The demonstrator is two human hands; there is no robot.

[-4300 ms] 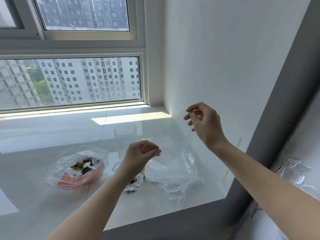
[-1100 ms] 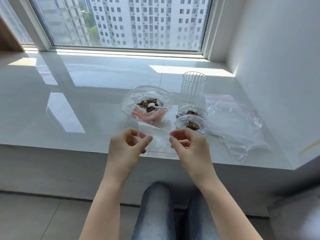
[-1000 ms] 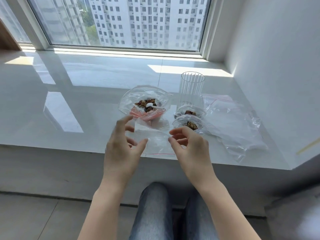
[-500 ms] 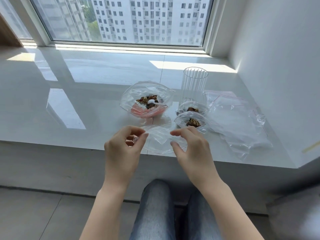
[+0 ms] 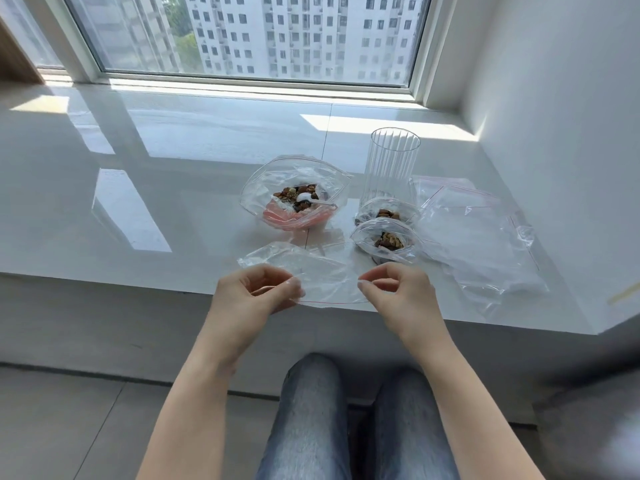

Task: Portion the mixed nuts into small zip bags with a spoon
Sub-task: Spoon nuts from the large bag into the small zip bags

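Empty zip bag [image 5: 311,278] held at the near edge of the sill [image 5: 138,202], at 6 o'clock from the big nut bag [image 5: 294,199]. Mouth now pulled wide into an open oval, red zip line stretched taut between the hands; half a second back only partly spread, a second back flat with the left fingers splayed off it. Left hand [image 5: 256,292] pinching the bag's left end between thumb and fingertips; right hand [image 5: 398,289] pinching the right end likewise, other fingers curled.

Judged from that: opening step about done, bag ready for filling. Next needs one hand freed for the spoon, so the bag probably has to stand or be held open one-handed.

At 12 o'clock from the held bag, big nut bag lying open with nuts and a white spoon [image 5: 308,199] inside. At 2 o'clock, two filled bags [image 5: 384,237], mouths open, touching each other. Behind them, a ribbed clear glass [image 5: 393,161], upright. At 3 o'clock, a loose pile of spare bags [image 5: 478,237].
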